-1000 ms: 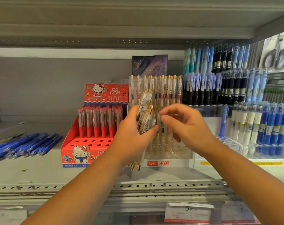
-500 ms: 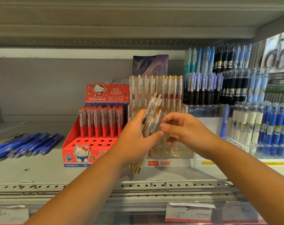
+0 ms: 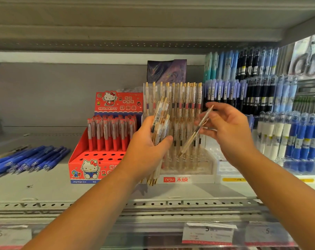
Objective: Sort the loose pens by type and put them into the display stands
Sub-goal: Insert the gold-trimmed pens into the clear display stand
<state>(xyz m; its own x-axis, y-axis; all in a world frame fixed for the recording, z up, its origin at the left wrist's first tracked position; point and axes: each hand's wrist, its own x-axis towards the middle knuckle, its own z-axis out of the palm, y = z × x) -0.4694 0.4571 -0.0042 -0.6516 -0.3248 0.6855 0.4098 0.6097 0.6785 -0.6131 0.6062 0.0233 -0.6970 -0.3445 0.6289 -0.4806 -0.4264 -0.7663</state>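
L hand clenched on gold-clip pen bundle as stock | R hand pinches single pen, tip aimed 7 o'clock at clear stand | I read: slotting next

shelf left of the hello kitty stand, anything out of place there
Yes: a pile of blue pens lies flat and loose on the shelf, left of the red Hello Kitty stand, while the other pens on display stand upright in holders.

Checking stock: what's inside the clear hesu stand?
In the clear stand, gold-clipped pens stand upright in the back rows; several front holes look empty. The left hand with its pen bundle covers its left side.
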